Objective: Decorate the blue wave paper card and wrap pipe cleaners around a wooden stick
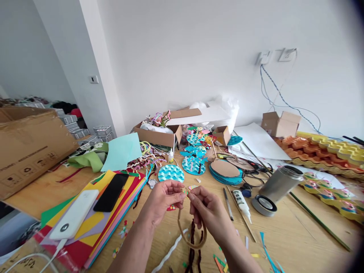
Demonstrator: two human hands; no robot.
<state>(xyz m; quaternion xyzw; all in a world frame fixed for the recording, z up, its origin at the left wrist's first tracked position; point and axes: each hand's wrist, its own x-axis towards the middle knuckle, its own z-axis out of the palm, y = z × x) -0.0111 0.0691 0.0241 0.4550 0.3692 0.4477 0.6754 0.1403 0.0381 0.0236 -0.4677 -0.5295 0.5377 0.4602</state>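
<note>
In front of me, above the tabletop, my left hand [167, 197] and my right hand [207, 206] meet with thumbs and fingers pinched. A tan, fuzzy pipe cleaner [193, 247] hangs from them in a loop, its ends at the fingertips. Between the pinches shows a small green-and-yellow piece [185, 190], mostly covered by fingers. Just under my left fingers is a red dotted piece [171, 207]; I cannot tell whether it is held or lies on the table. Below the loop lie dark brown pipe cleaners [191, 261] and a white one [170, 254].
Blue wavy discs [170, 173] and a stack of cardboard rounds [225, 169] lie beyond my hands. At right are a glue bottle [241, 203], a pen [228, 204] and a steel flask [281, 184]. Coloured sheets bear a phone [110, 192] and a power bank [74, 215].
</note>
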